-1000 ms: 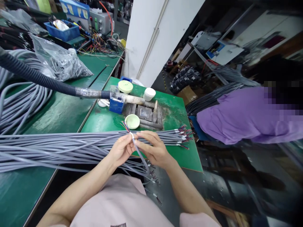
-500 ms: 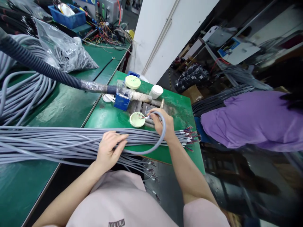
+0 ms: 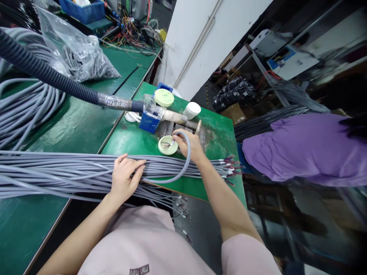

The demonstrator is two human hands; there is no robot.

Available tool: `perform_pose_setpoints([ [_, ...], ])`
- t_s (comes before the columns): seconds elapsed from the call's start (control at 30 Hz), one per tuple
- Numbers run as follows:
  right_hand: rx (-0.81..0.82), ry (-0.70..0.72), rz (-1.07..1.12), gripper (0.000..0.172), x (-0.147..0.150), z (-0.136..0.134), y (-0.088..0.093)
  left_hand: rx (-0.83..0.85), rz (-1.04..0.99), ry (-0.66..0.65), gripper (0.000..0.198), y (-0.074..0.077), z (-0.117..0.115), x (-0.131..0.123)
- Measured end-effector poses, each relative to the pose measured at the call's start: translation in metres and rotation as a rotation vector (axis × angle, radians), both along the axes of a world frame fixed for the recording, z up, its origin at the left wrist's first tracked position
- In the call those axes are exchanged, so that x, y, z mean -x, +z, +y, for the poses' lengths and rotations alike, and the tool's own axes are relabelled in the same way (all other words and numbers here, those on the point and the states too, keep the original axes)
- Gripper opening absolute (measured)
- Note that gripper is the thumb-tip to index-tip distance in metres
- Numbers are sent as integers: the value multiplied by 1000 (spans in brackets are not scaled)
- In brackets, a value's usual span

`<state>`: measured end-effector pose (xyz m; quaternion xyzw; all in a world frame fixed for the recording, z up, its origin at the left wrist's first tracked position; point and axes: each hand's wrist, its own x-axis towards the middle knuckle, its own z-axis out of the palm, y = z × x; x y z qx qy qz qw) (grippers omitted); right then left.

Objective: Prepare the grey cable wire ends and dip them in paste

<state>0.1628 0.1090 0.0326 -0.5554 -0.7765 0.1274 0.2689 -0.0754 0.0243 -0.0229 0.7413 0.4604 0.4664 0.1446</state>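
My right hand [image 3: 190,145] is closed on a grey cable [image 3: 186,162] close to its stripped end, and the cable bends back in a loop to the left. Its thin bare-ended wires [image 3: 166,145] reach into a small round pale-yellow dish [image 3: 169,152]; whether they touch the bottom I cannot tell. My left hand [image 3: 126,175] lies on a long bundle of grey cables [image 3: 77,164], thumb and forefinger apart. The looped cable runs out from beside that hand. At the right end of the bundle, coloured wire ends [image 3: 231,166] fan out.
Behind the dish stand a blue box [image 3: 149,121] with a hose nozzle [image 3: 174,116], a white cup [image 3: 192,110] and a round yellow-lidded tub [image 3: 164,97]. A corrugated hose [image 3: 57,78] crosses the left. A person in purple [image 3: 304,147] is at the right.
My right hand has moved left and brought the cable's wires further into the dish. The cable loop has shifted left with it. My left hand has slid slightly left along the bundle.
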Motion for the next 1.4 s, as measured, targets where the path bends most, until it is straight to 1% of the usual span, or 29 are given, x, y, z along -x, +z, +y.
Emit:
perform_pose_setpoints([
  [0.1,-12,-5,-33,15,1,0,1,1,-4,-3,14,0,1,0],
  [0.2,-40,-19,-37,15,-5,-1,6,10,-15,-5,13,1,0,1],
  [0.37,-164,-106,-38,15,-33,2,24,30,-39,-5,14,1,1,5],
  [0.47,-186,-176,-98,15,-52,9,28,26,-48,4,14,0,2,6],
  [0.6,-151,-253,-190,17,-72,25,20,9,-48,9,14,-1,5,5],
  [0.77,-124,-306,-285,16,-84,41,6,10,-37,8,13,-1,6,4],
  [1.1,-75,-283,-257,18,-86,49,-2,12,-18,7,13,0,6,1],
  [1.33,-49,-284,-252,17,-89,54,-15,8,16,15,12,0,8,-1],
  [1.4,-44,-283,-230,17,-90,53,-15,11,22,19,12,-2,8,-1],
])
